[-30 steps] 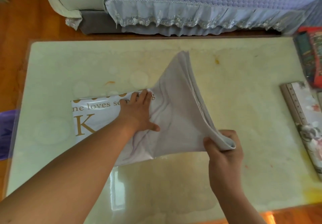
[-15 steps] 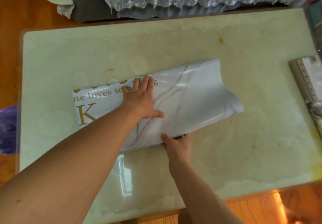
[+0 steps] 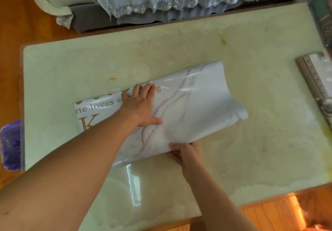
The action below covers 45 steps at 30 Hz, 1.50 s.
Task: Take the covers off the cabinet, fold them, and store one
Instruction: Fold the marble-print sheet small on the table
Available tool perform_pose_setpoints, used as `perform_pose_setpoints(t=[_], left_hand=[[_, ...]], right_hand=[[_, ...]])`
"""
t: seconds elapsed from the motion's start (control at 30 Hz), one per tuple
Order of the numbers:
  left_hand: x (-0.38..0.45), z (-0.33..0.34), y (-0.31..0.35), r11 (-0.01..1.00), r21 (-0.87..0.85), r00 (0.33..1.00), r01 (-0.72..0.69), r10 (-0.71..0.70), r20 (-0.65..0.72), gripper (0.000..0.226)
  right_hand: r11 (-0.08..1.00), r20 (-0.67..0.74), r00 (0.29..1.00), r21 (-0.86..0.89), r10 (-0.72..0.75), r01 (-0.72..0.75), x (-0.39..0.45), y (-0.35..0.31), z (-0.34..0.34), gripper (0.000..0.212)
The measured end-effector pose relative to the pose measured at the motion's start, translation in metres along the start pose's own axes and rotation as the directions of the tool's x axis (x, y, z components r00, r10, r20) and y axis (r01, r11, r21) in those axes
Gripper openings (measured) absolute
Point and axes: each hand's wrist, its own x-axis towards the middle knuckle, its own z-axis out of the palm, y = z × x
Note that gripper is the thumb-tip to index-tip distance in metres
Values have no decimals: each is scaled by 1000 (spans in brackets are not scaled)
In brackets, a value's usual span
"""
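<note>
The shiny white marble-patterned cover (image 3: 188, 115) now lies folded over mid-table; before, it was lifted. Flat left hand (image 3: 142, 108) presses it. Right hand (image 3: 186, 152) pinches its near edge. Folding is nearly done.

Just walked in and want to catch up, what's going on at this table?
A person is folding a glossy marble-patterned cover on the pale table. The left hand presses flat on its middle, over gold lettering, while the right hand holds the near edge. The right end curls up off the table. A ruler-edged item lies at the far right.
</note>
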Motion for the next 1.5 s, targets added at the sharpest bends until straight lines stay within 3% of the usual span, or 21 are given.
perform_pose_setpoints(t=[0.13,0.2,0.3,0.4,0.5,0.57,0.63,0.73,0.8,0.9,0.97,1.03,1.1,1.13,1.2,1.23,1.3,1.37,1.4,1.43,1.5], left_hand=[[2,2,-2,1000,-12,998,-9,9,-57,134],[3,3,-3,1000,-20,997,-19,17,-70,133],[3,5,-2,999,-42,996,-28,25,-86,133],[3,8,-5,997,-68,995,-34,28,-97,134],[3,12,-9,994,-101,995,-47,37,-91,134],[1,15,-11,992,-109,992,-56,43,-118,132],[1,18,-13,992,-108,989,-63,47,-141,129],[2,19,-14,993,-94,987,-66,52,-153,129],[3,19,-13,995,-79,988,-63,51,-145,130],[3,18,-11,996,-69,990,-49,39,-139,131],[2,16,-10,997,-71,992,-40,31,-122,132],[2,16,-10,996,-80,993,-39,29,-118,133],[2,15,-9,995,-92,994,-36,26,-109,133],[3,15,-9,995,-97,995,-35,25,-101,134],[4,13,-8,994,-101,995,-37,27,-93,134],[5,12,-9,994,-103,995,-42,32,-95,134],[6,14,-9,994,-95,993,-51,40,-112,133],[6,18,-10,996,-81,992,-49,38,-123,132],[6,20,-11,996,-83,992,-45,34,-124,132],[5,21,-11,995,-92,991,-45,33,-128,131],[5,23,-12,992,-110,987,-58,41,-153,128]], right_hand=[[989,266,958,-126,105,-73,9,-13,-37,25],[988,238,971,-154,29,8,8,-10,-37,21],[937,15,977,-282,-211,206,6,2,-20,10],[667,-68,830,-633,-554,393,6,18,-5,18],[493,23,703,-698,-711,520,0,32,0,23],[508,33,701,-664,-713,548,3,31,-5,22],[621,25,762,-562,-647,546,1,22,-9,16],[851,24,864,-159,-504,501,-6,5,-9,47],[891,12,894,88,-447,445,-7,-1,-11,54],[864,-2,957,429,-291,263,7,-19,-20,44],[874,-14,973,435,-232,215,15,-34,-24,42],[916,-93,961,290,-262,278,20,-43,-29,40],[894,-172,878,-91,-447,438,21,-45,-33,27],[783,-169,790,-359,-590,508,19,-43,-34,15],[420,-42,560,-707,-827,568,15,-33,-34,10],[266,37,445,-757,-895,597,12,-28,-32,10],[86,159,301,-744,-940,663,1,-21,-25,11],[-9,253,234,-697,-939,717,-7,-17,-20,23],[-19,282,234,-674,-930,738,-13,-16,-16,30],[7,284,255,-655,-924,756,-16,-13,-13,34],[180,212,389,-628,-896,757,-19,-8,-6,29]])
